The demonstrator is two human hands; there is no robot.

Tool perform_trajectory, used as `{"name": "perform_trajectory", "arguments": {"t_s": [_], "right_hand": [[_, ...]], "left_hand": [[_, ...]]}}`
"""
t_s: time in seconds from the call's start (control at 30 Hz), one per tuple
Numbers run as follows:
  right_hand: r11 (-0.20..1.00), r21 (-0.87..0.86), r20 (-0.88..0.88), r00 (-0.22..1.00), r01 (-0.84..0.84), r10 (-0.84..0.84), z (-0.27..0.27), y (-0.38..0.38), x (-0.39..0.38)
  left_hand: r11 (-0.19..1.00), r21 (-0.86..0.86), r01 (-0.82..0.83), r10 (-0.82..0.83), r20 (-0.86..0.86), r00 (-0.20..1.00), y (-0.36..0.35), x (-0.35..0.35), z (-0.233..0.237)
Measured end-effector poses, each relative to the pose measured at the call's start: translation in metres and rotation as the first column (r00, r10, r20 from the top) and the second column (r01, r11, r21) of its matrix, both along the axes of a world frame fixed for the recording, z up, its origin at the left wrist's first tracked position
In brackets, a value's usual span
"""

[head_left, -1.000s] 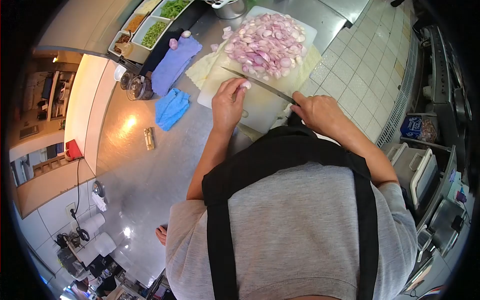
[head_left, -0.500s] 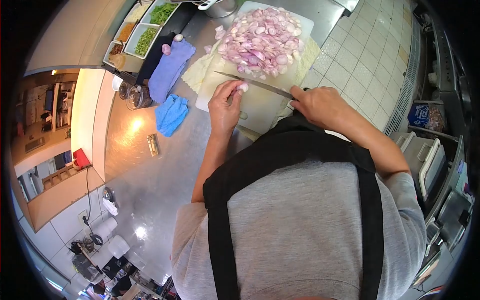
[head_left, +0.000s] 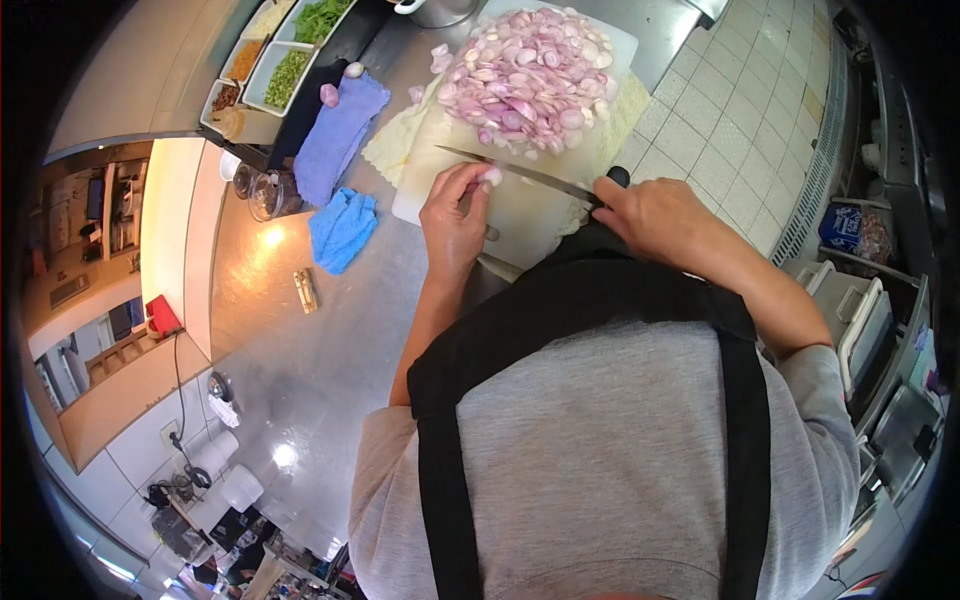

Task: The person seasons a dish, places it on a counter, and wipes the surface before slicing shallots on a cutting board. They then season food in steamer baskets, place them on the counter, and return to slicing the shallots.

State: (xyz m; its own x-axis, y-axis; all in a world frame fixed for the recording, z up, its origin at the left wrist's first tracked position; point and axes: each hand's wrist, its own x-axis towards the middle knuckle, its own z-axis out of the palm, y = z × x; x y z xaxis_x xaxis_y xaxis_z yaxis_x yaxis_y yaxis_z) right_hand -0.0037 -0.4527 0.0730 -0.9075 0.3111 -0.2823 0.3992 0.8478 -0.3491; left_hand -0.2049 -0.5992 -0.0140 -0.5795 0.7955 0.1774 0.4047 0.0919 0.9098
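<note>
My left hand (head_left: 455, 210) pinches a small peeled shallot (head_left: 491, 176) over the near part of a white cutting board (head_left: 420, 200). In my right hand (head_left: 655, 215) is a long kitchen knife (head_left: 540, 178), its dark handle in my closed fingers. The blade reaches leftward across the board, just beyond the shallot, with its tip past my left fingertips. A large heap of sliced pink shallots (head_left: 530, 75) covers the far part of the board. A pale yellow cloth (head_left: 395, 147) lies under the board and sticks out on both sides.
Left of the board lie a purple cloth (head_left: 340, 135), a crumpled blue cloth (head_left: 343, 232) and a few loose shallots (head_left: 440, 60). Trays of chopped greens (head_left: 287, 80) stand at the far left, a metal pot (head_left: 443, 12) at the back. Tiled floor (head_left: 720, 130) shows on the right.
My right hand has shifted slightly right with the knife, and more of the knife's dark handle shows. The left hand still pinches the shallot in nearly the same place.
</note>
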Motion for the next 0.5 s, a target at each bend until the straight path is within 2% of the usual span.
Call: {"name": "perform_trajectory", "arguments": {"t_s": [0.07,0.17,0.27,0.43,0.5], "right_hand": [[0.999,-0.030,0.055,0.998,0.012,-0.010,0.003,0.000,0.002],[0.997,-0.070,-0.095,0.995,0.013,-0.019,-0.037,-0.005,-0.012],[0.998,-0.059,-0.143,0.989,0.011,-0.019,-0.052,-0.004,-0.024],[1.000,-0.009,-0.046,0.999,-0.013,0.013,-0.003,0.000,-0.007],[1.000,-0.015,-0.020,1.000,-0.005,0.005,0.000,-0.001,-0.005]], "left_hand": [[0.999,0.036,-0.020,0.021,-0.019,1.000,0.001,0.000,-0.003],[0.998,0.048,-0.032,0.034,-0.044,0.998,0.002,0.001,-0.002],[0.998,0.043,-0.055,0.055,-0.005,0.998,0.002,0.000,-0.008],[0.997,0.050,-0.064,0.064,-0.006,0.998,0.002,0.001,-0.009],[0.995,0.081,-0.063,0.064,-0.011,0.998,0.003,0.002,-0.009]]}}
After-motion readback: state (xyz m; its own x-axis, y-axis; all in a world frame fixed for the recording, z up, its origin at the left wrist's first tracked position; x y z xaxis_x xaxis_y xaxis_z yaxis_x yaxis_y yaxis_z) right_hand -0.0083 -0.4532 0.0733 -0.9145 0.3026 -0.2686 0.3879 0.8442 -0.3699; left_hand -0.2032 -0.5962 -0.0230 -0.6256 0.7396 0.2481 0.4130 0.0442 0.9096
